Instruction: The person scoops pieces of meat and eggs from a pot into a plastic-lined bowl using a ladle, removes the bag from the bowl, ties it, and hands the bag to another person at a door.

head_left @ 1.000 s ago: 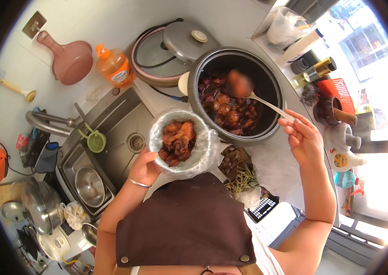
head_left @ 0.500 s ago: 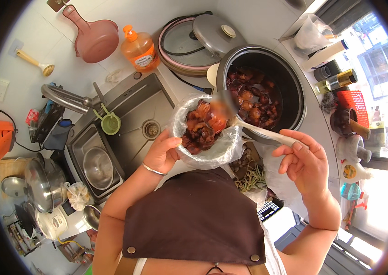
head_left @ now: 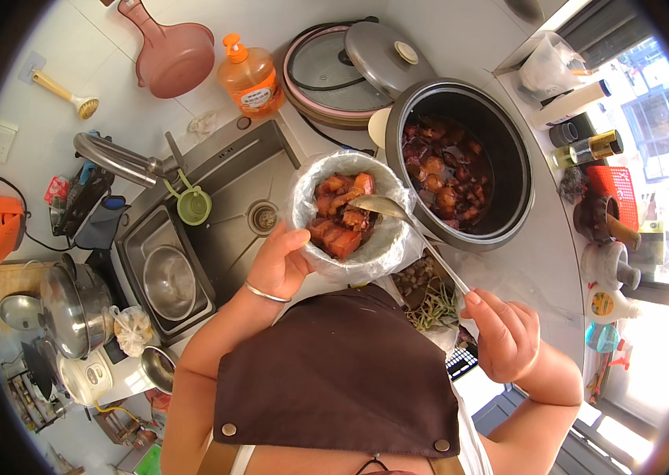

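Observation:
My left hand [head_left: 280, 265] grips the near left side of a bowl [head_left: 399, 247] lined with clear plastic film, the thumb over its rim. Chunks of glossy red-brown braised meat [head_left: 338, 237] lie inside it. Down to the right, my right hand [head_left: 507, 336] is closed around the end of a long metal ladle [head_left: 382, 207]. The ladle's head is over the bowl, by the meat, its rounded back facing up. Just right of the bowl stands a deep dark pot [head_left: 502, 131] holding more braised meat [head_left: 447, 178] in brown sauce.
At left is a steel sink [head_left: 227, 178] with a faucet [head_left: 117, 162], a green scoop [head_left: 193, 206] and a metal basin [head_left: 169, 281]. An orange soap bottle [head_left: 251, 83] and lids [head_left: 382, 59] stand behind. Bottles [head_left: 587, 149] line the right-hand ledge.
My right hand has moved down toward me, its fingers curling closed around the handle. The ladle has turned over, and the meat in the bowl lies differently. My left hand still holds the bowl.

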